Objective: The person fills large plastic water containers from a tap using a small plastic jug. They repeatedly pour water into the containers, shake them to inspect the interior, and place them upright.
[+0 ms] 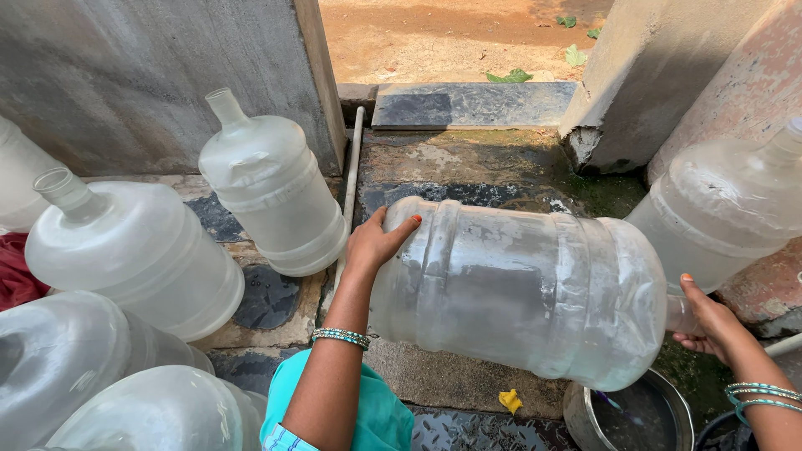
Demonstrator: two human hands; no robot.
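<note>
Head view: big clear water jug (518, 292) held sideways in mid-air, base toward the left, neck toward the right. Left hand (373, 242) spread flat against the jug's base edge, fingers splayed over the rim of the bottom, thumb up top. Right hand (710, 321) cupped around the neck end, fingers wrapped under it; the neck itself is mostly hidden by the hand, so the exact grip cannot be told. Jug's shoulder hangs just above a metal pot (635, 413) at the bottom edge of frame; touching or not is unclear. Another jug (723, 209) leans against the right wall, just beside the held jug's shoulder, very tight there. An upright jug (271, 192) stands near the left hand, narrow gap between it and the held jug's base, with a thin white pipe (352, 167) running along the floor in that gap. More jugs crowd the left: a tilted one (134, 250) and two at the lower left corner (75, 359). Red cloth (15, 271) at the far left edge. Open room is mainly ahead: wet stone floor (468, 159), a stone step (472, 104) and bare dirt ground (434, 38) beyond the doorway between concrete walls. Yellow scrap (510, 401) on the floor under the jug.
</note>
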